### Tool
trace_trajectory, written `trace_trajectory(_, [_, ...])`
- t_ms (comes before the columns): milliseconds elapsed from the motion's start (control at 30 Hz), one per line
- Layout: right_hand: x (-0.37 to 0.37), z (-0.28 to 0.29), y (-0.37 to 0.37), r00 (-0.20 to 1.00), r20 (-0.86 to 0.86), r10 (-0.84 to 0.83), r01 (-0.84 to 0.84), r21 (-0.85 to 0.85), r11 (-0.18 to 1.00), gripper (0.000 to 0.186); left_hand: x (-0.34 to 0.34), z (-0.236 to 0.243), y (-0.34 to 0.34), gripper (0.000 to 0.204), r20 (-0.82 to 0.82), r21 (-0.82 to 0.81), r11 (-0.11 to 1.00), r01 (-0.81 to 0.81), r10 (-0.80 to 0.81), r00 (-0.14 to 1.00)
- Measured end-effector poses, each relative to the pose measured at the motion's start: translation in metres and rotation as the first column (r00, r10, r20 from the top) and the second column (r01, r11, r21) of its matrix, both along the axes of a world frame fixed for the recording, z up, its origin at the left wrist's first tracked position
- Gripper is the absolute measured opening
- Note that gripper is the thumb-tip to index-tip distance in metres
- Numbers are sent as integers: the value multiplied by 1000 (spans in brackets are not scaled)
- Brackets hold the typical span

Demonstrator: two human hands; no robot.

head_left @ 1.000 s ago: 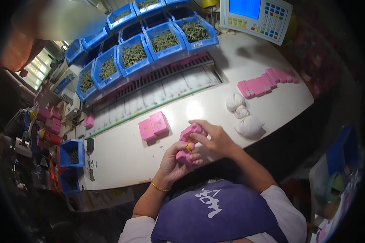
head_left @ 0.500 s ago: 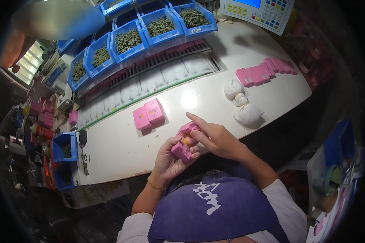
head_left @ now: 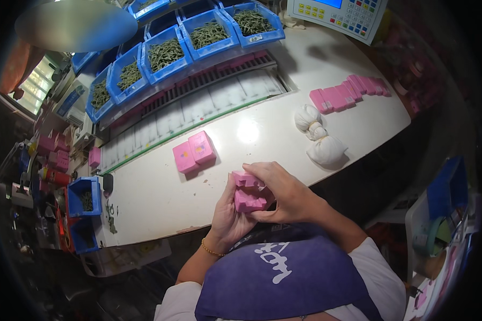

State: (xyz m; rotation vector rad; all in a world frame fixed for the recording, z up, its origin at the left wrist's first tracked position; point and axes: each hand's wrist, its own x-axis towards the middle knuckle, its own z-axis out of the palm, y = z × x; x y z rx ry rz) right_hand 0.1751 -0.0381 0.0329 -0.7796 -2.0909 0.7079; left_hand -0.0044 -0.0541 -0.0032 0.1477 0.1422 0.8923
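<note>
Both hands are closed together on one pink block assembly [head_left: 249,191] at the near edge of the white table [head_left: 155,198]. The left hand [head_left: 229,216] cups it from below; the right hand [head_left: 286,193] covers the top and right side, fingers curled over it. Two pink pieces appear to be stacked in the grip – the join between them is partly hidden.

Step in hand, as judged: mating or pressing the two pieces. The next move calls for steady alignment and even pressure from both hands.

Count, near to far:
- Two pink blocks [head_left: 194,152] lie side by side, touching, just beyond the hands.
- Two white cloth bundles [head_left: 318,140] lie to the right.
- One row of pink pieces [head_left: 348,93] lies farther right – individual count unclear.
- At least five blue bins [head_left: 166,53] of dark green parts line the far edge.
</note>
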Motion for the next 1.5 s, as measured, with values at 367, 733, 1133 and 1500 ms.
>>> trace_trajectory(367, [19,-2,4,999,-36,5,-6,-43,999,50,0,14,-13,62,-535,249,968,-43,175,827])
trace_trajectory(733, [17,-3,-5,992,-122,-16,-12,-226,974,46,-10,0,-9,54,-615,717,697,-14,642,457])
trace_trajectory(1133, [0,-50,-17,939,-312,-144,121,-90,989,40,0,-22,-10,49,-443,820,559,-121,755,484])
trace_trajectory(1500, [-15,-61,-30,826,-527,-202,94,-224,970,30,16,-20,-20,49,-398,734,610,-298,743,539])
